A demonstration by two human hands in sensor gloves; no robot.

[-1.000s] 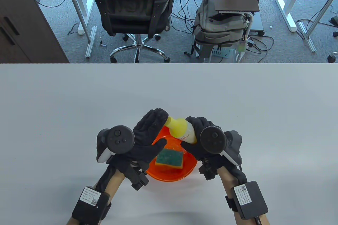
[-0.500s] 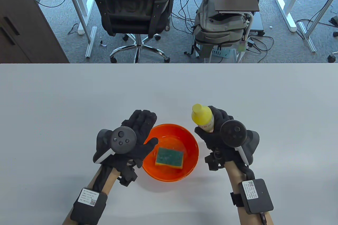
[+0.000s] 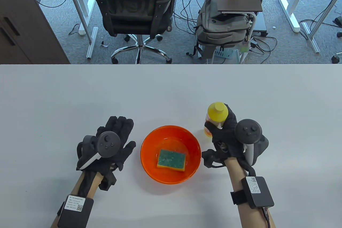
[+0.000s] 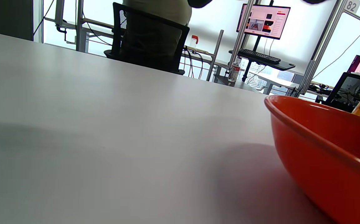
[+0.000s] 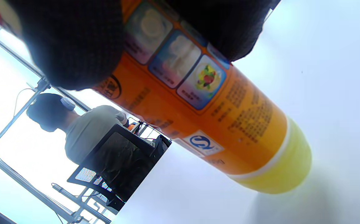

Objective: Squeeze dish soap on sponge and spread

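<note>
- Currently we see the right hand [image 3: 227, 137] gripping the soap bottle [image 3: 217, 117] upright on the table [image 3: 171, 91], just right of the orange bowl [image 3: 171, 131].
- Sponge [image 3: 171, 160] lies in that bowl, green side up.
- Left hand [image 3: 112, 142] lies flat on the table left of the bowl, fingers spread, holding nothing.

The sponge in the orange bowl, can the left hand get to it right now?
Probably yes. The sponge lies uncovered in the open bowl, and the left hand rests flat and free just beside it. The right hand holds the bottle off to the other side.
</note>
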